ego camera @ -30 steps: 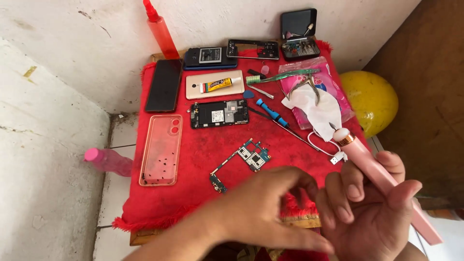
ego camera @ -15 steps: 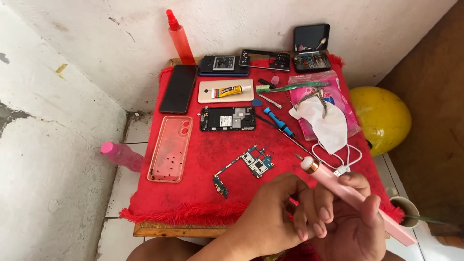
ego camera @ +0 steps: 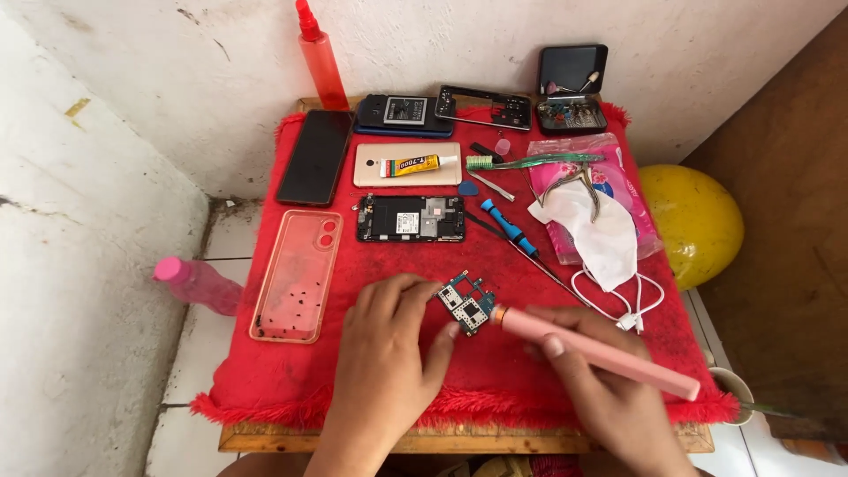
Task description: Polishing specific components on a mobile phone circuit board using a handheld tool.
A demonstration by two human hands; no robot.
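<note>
On the red surface (ego camera: 265,389), the left hand (ego camera: 389,353) pinches a small blue board (ego camera: 466,304). The right hand (ego camera: 601,389) is clamped on a pink tool (ego camera: 601,353), tip touching it. Behind lies a pink packet (ego camera: 618,190).

— What lies on the red cloth (ego camera: 291,389)?
— A clear phone case (ego camera: 296,274) at left, a black phone (ego camera: 315,156) beyond it, an opened handset (ego camera: 411,218) mid-table, a blue screwdriver (ego camera: 509,227) and white mask (ego camera: 596,231) to the right.
— And off the table?
— A red spray bottle (ego camera: 320,60) far, a yellow ball (ego camera: 693,221) right.
</note>
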